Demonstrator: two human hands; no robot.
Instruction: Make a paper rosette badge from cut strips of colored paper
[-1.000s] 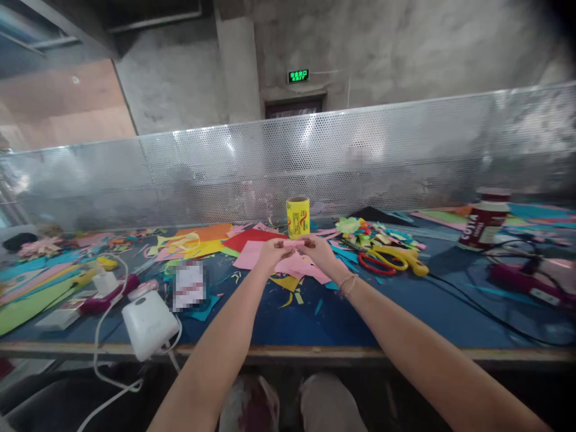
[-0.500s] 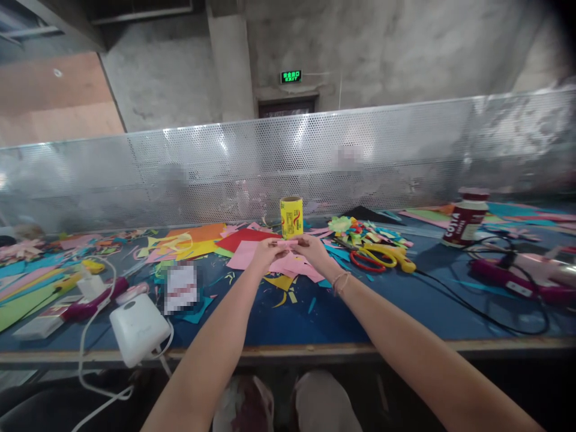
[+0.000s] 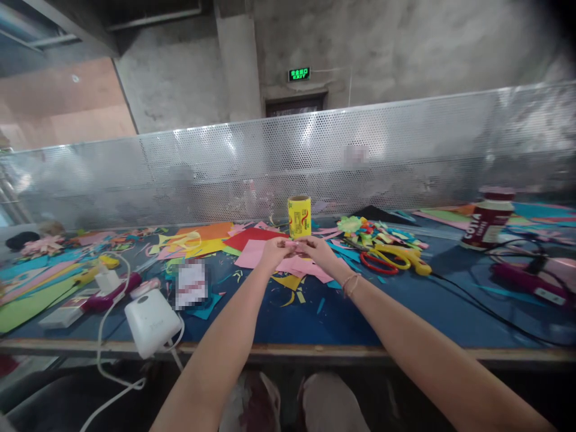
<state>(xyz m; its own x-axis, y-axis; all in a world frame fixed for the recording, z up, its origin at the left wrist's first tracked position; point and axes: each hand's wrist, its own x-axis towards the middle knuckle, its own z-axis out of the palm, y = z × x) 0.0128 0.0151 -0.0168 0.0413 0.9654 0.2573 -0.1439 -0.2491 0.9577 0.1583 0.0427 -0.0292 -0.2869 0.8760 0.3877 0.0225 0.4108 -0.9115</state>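
Fingertips together, my left hand (image 3: 275,251) and my right hand (image 3: 314,247) pinch a small piece of pink paper (image 3: 291,244) between them. They are held over pink sheets (image 3: 250,254) on the blue table. Just behind the fingers a yellow roll (image 3: 299,216) stands upright. A red sheet (image 3: 247,238) lies behind my left hand, and yellow scraps (image 3: 288,281) lie below the hands. The paper's exact shape is too small to tell.
Scissors with red handles (image 3: 378,263), a yellow glue gun (image 3: 416,261) and a dark red bottle (image 3: 488,219) are on the right. A white charger (image 3: 152,323) with cables sits front left. A perforated metal screen (image 3: 270,162) runs behind the table (image 3: 315,327).
The whole view has shifted, so the table and its things appear slightly further right. Both hands keep their pinch on the pink paper, with only small finger movement.
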